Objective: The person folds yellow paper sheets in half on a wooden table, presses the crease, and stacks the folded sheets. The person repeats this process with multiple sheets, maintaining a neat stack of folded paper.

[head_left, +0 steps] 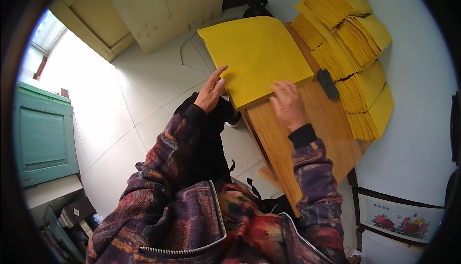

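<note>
Both your hands lie flat, fingers spread: left hand point(210, 92) at edge of yellow paper stack point(257, 55), right hand point(288, 104) pressing its near corner. Folded yellow bundles point(353, 53) already piled behind on wooden table point(307, 139); flat stack not yet folded.

you have matt yellow paper sheets point(259, 55) on a smooth, grained light wooden table point(307, 139); beside them, folded yellow paper bundles point(355, 38) look ribbed, and the pale floor tiles point(120, 105) shine glossy.

A stack of bright yellow paper sheets point(257, 55) lies flat in the upper middle of the frame, its near left corner overhanging the wooden table point(307, 139).
</note>
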`<state>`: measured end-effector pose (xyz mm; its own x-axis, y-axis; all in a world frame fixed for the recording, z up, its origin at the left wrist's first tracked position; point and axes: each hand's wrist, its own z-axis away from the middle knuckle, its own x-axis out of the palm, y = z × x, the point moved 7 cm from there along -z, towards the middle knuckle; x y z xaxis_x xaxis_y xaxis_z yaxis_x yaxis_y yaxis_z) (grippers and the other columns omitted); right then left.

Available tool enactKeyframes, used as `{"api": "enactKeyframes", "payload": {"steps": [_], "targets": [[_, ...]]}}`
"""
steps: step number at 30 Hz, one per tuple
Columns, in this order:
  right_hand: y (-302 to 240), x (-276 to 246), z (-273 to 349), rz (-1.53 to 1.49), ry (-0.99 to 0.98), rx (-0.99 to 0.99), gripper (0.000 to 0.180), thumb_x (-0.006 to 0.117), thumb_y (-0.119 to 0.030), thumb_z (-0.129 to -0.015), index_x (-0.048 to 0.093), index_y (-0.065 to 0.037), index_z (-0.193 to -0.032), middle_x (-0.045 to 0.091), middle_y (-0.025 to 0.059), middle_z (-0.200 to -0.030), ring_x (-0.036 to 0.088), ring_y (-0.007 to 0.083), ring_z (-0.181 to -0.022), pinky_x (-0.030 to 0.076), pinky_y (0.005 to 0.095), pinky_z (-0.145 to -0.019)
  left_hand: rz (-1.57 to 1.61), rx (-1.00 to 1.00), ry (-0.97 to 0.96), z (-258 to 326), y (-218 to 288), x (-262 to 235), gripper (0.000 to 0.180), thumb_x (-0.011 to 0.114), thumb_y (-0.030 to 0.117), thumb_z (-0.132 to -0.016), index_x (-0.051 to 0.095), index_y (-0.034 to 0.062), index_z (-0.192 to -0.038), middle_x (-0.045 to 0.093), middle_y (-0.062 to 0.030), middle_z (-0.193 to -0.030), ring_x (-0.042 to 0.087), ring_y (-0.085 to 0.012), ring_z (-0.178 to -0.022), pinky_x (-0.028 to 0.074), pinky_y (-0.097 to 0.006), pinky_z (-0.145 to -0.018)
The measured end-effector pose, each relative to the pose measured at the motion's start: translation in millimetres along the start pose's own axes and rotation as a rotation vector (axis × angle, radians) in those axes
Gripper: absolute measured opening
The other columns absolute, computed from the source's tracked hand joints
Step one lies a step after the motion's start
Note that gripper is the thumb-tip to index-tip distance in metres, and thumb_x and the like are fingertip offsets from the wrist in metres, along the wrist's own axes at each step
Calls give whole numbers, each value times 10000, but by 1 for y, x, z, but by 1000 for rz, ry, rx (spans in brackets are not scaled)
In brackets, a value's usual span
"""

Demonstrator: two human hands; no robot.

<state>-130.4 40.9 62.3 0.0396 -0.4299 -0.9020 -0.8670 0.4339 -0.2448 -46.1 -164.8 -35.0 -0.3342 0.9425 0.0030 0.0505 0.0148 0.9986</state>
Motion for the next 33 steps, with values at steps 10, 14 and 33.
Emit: {"api": "enactKeyframes", "payload": {"steps": [10,14,33], "targets": [[-24,29,-24,19,-169,-118,301,693,-80,-757,630,-73,-1051,591,67,-1153,549,265,-1092,455,371,-906,158,-18,-76,-12,-17,6,434,415,350,-1007,468,49,-1316,525,-57,-1228,513,-154,-1091,421,-303,-947],[-20,28,-23,-6,-153,-142,190,658,-110,-800,649,-68,-985,615,77,-1113,570,273,-1063,476,381,-865,126,8,-72,-15,-20,6,414,426,343,-1005,492,31,-1269,542,-46,-1188,523,-144,-1061,416,-290,-947],[5,29,-50,-501,-319,232,82,579,-60,-854,601,10,-889,630,93,-962,580,220,-921,454,296,-815,415,-242,-424,-15,-8,5,484,599,184,-912,450,7,-1338,500,-93,-1319,472,-188,-1207,357,-322,-1044]]}}
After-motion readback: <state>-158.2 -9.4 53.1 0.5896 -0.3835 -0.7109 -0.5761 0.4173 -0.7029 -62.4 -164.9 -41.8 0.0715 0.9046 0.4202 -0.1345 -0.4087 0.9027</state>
